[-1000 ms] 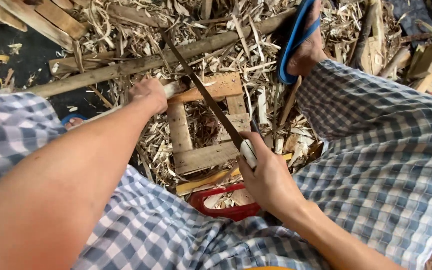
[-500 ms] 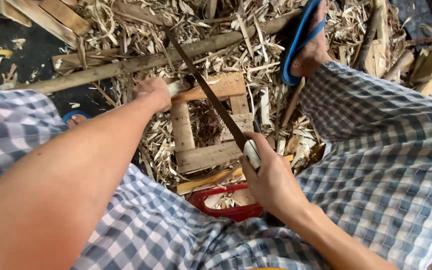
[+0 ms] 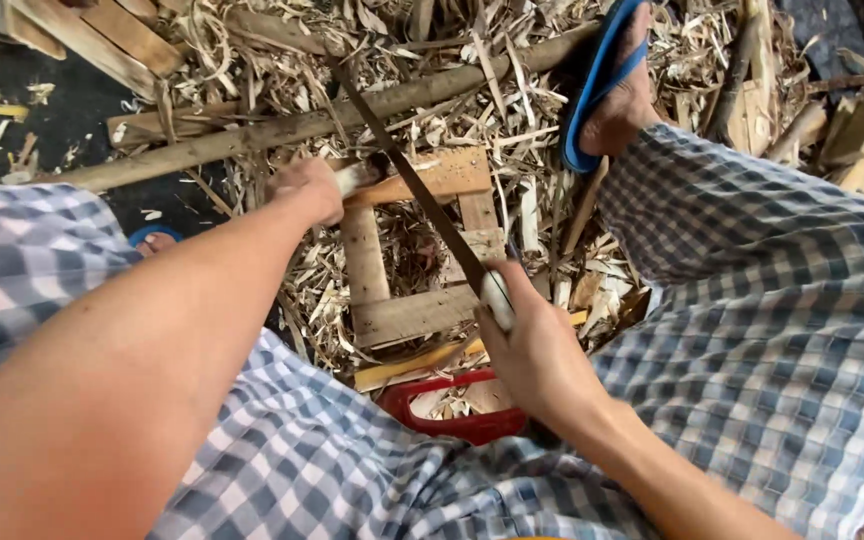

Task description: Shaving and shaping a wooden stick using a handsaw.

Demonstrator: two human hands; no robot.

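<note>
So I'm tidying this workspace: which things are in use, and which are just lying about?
In use: long dark blade in right hand; pale stick in left hand; wooden slat frame.
Lying about: long brown pole; wood shavings; red plastic frame.

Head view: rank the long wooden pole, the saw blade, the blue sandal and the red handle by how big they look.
1. Long wooden pole
2. Saw blade
3. Blue sandal and red handle look similar in extent; the handle is partly hidden and nearer the camera, so unranked.

Worn on the head, looking steeply down and close over both forearms and checked lap onto a wooden frame [image 3: 412,270] amid shavings, with no second view to overlap.
</note>
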